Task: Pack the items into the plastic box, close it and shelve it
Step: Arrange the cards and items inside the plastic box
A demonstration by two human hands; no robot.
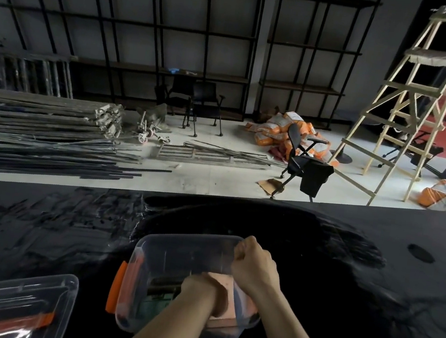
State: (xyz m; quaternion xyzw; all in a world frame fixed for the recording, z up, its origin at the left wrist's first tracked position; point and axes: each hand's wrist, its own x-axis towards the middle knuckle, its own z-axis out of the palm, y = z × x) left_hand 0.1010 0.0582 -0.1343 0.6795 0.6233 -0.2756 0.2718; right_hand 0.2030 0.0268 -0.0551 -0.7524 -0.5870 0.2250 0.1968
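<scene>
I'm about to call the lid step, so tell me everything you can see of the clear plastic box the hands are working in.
The plastic box is clear, rounded-cornered and lidless, standing upright on the black table. An orange latch hangs on its left end. The left hand reaches inside, onto pinkish and dark items that are blurred. The right hand, closed, is at its far right rim.

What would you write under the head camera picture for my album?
A person's left hand reaches into a clear plastic box while the right hand grips its rim.
</scene>
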